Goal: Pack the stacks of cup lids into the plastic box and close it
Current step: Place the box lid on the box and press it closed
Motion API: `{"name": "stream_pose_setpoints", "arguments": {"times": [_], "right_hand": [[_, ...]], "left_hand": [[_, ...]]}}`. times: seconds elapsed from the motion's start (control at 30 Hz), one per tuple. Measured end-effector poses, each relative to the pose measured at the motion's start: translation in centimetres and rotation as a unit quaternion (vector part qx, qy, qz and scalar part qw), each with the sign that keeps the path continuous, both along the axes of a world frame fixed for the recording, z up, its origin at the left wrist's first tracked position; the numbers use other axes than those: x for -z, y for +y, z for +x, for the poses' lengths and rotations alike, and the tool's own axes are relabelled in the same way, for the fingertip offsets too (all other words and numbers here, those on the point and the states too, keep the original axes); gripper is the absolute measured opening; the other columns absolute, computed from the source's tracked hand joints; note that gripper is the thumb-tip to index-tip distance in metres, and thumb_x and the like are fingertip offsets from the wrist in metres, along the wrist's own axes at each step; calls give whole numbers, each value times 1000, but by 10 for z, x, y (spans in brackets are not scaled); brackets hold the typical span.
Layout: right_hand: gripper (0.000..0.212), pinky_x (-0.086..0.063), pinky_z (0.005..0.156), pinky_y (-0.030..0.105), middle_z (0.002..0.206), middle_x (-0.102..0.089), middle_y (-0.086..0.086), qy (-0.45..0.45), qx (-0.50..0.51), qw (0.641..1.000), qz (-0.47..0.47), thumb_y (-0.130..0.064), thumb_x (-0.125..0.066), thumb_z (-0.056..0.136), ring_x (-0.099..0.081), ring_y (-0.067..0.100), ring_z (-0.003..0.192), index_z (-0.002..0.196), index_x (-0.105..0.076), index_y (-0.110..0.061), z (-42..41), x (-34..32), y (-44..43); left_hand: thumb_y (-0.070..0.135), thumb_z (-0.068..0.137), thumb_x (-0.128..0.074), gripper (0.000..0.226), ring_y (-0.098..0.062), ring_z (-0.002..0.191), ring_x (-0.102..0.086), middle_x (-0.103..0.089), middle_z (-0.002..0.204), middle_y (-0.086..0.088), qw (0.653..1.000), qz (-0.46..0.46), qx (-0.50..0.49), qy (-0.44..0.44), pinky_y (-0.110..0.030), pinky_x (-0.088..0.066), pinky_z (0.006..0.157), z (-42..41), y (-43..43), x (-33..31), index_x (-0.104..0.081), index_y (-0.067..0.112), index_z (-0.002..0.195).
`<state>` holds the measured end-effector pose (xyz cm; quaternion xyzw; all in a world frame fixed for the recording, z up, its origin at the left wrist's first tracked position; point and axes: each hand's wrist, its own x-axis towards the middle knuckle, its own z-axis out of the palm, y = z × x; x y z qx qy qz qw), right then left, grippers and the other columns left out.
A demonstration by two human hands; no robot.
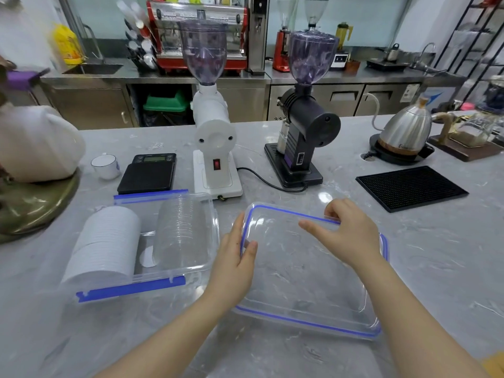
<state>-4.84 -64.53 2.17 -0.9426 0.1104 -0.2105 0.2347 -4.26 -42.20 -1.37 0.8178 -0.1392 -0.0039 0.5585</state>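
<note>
Grey marbled surface (409,255) in café bar. Box (174,271) left of centre, blue clips open, holds white lid stack (106,244) and clear lid stack (180,230) lying on sides, side by side. Cover (308,282) just right of box, lying flat. Left hand (237,257) clamped on cover's left edge, right hand (346,230) on far edge: likely grip for lifting over box. Behind: scale (147,173), two grinders (215,148), kettle (403,132), black mat (411,188).

Kettle (403,132), far past the right hand (351,236): one big letter "E" near the bottom; the small letters after it are too blurry to read.
Scale (148,170), past the left hand (234,266): the little screen is too blurry to read.
Sticker on the far cabinet (410,92): too small to read.
</note>
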Motion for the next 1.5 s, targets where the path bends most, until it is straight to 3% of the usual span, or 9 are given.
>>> {"name": "stream_pose_setpoints", "arguments": {"times": [0.17,0.37,0.57,0.7,0.83,1.07,1.13,1.23,1.5], "right_hand": [[54,-39,56,31,73,-53,-2,-15,7,1000,13,-69,-62,61,-51,18,67,70,-49,-18,-1,-4,0],[52,-41,59,36,73,-51,-1,-49,-8,998,45,-65,-63,64,-49,20,66,70,-49,-16,0,-12,7],[55,-43,78,40,85,-58,1,-111,-43,992,30,-66,-55,69,-53,23,82,85,-60,-14,9,-29,30],[68,-38,98,42,118,-59,10,-138,-81,987,-15,-64,-57,73,-51,29,110,117,-62,-12,16,-35,54],[73,-26,110,38,146,-36,14,-123,-102,987,9,-54,-65,76,-32,30,131,135,-47,-16,25,-33,78],[83,-21,112,32,158,-7,1,-64,-156,980,107,-53,-63,78,-10,15,144,146,-21,-29,34,-17,124],[83,-20,110,30,159,-4,0,-49,-177,977,109,-51,-64,79,-7,14,145,146,-21,-30,38,-15,138],[80,-16,109,26,159,-3,-2,-38,-187,976,103,-50,-63,80,-5,10,145,146,-23,-30,43,-12,154],[79,-25,111,38,160,-4,2,14,-184,981,62,-58,-56,79,-8,17,146,145,-24,-31,56,-9,184]], "left_hand": [[25,94,-40,53,21,89,-40,-46,109,14,1000,8,2,-20,7,-26,75,1,-4,-10,-21,44,140],[28,95,-40,51,32,89,-34,-38,95,32,998,1,1,-56,9,-24,75,2,4,-28,-16,56,130],[25,95,-42,53,34,103,-30,-34,114,44,994,-4,-29,-110,10,-21,82,7,28,-53,-17,62,124],[31,92,-43,53,18,111,-40,-38,112,52,991,-36,-74,-103,-36,-42,102,17,64,-69,-22,66,125],[34,91,-44,51,-17,129,-42,-41,141,22,987,-46,-122,-92,-58,-39,102,24,103,-72,-24,58,131],[21,94,-44,56,-28,129,-42,-38,120,55,976,-60,-194,-83,-58,-38,103,23,157,-84,-31,71,116],[20,94,-43,54,-18,127,-45,-42,136,35,973,-73,-206,-71,-49,-45,100,26,171,-80,-31,62,127],[21,94,-42,51,1,103,-56,-47,139,17,970,-99,-218,-30,-21,-53,64,30,190,-73,-33,54,131],[25,89,-51,46,-8,81,-62,-60,122,8,957,-92,-276,5,-30,-50,71,44,224,-59,-42,41,131]]}}
